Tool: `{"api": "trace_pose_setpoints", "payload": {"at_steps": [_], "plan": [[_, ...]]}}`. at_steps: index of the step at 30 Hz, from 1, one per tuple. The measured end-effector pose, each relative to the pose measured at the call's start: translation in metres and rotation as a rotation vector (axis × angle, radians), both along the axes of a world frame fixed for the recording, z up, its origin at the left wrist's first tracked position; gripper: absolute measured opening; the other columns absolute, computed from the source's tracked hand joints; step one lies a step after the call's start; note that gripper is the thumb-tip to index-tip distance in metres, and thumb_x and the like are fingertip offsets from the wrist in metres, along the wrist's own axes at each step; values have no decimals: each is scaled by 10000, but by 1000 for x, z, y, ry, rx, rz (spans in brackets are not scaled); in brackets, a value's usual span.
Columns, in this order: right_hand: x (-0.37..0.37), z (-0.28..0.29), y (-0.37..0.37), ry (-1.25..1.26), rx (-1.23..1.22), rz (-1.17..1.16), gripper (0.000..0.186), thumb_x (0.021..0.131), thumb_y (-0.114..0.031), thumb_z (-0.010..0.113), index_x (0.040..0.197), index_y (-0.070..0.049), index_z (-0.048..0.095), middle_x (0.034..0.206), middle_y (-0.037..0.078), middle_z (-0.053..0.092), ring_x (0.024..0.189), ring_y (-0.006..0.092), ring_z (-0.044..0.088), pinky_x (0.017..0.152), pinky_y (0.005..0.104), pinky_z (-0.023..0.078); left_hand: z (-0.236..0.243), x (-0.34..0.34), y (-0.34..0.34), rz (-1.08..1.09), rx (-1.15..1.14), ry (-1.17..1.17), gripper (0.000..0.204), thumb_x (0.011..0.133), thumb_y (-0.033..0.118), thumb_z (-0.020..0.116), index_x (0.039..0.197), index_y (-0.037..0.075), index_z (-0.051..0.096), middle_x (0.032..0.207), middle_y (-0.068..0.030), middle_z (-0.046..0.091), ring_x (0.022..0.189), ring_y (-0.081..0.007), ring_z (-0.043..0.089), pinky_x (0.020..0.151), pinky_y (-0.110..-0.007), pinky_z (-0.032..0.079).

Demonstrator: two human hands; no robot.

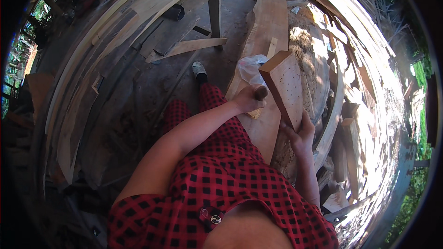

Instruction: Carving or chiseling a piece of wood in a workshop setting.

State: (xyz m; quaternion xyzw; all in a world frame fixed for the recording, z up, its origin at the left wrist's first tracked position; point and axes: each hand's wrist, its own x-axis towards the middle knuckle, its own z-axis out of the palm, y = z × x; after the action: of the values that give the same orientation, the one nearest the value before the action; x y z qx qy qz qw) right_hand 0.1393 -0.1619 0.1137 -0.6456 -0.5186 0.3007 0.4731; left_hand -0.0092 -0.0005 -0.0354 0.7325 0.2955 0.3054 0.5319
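My left hand (245,101) grips a round brown wooden handle (260,92); whatever is at its other end is hidden. My right hand (301,136) grips the lower end of a rectangular wooden piece (288,87) dotted with small dark marks or holes, tilted upward just right of my left hand. Behind both, a long pale plank (267,7) runs away from me, bearing a crumpled clear plastic bag (249,66) and a thin wooden offcut. A small yellowish thing (254,114), too indistinct to name, shows below my left hand.
Stacked long boards (138,7) line the left, near a low wooden frame (213,14) and a dark cylinder (174,12). A rough-barked slab (307,50) and scattered timber (350,147) crowd the right. My foot (199,71) is on the concrete floor (230,27).
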Motion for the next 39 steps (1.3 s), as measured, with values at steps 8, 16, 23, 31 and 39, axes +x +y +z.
{"api": "trace_pose_setpoints", "payload": {"at_steps": [8,16,23,31,39], "plan": [[7,-5,-2,-172,-116,91,545,739,-149,759,1205,37,546,1019,105,660,953,159,607,863,316,470,-8,1,-1,4,-44,32,314,694,130,723,981,43,630,910,-118,669,904,-236,646,831,-348,490],[11,-26,-6,-63,-248,127,554,753,-192,773,1208,30,550,993,103,675,951,151,615,848,299,472,-9,5,-2,-12,-128,-104,311,690,135,722,977,64,628,919,-120,665,888,-235,644,824,-345,489],[10,-59,-8,202,-254,0,424,771,-218,753,1077,31,598,827,64,640,711,133,595,661,280,477,1,-6,3,109,-86,43,242,661,141,734,857,46,629,831,-111,674,796,-218,657,759,-341,506],[6,-113,-12,216,-565,-124,311,773,-244,735,850,32,612,660,40,561,518,114,514,486,273,424,12,-9,1,107,-54,-49,156,707,46,718,737,67,566,717,-6,605,672,-118,600,647,-283,493],[6,-135,-14,216,-655,-115,329,769,-244,721,864,50,607,671,61,570,542,149,534,498,298,445,17,-8,1,122,-99,-56,193,692,81,738,767,68,561,765,-11,599,752,-127,580,730,-297,469]]}}
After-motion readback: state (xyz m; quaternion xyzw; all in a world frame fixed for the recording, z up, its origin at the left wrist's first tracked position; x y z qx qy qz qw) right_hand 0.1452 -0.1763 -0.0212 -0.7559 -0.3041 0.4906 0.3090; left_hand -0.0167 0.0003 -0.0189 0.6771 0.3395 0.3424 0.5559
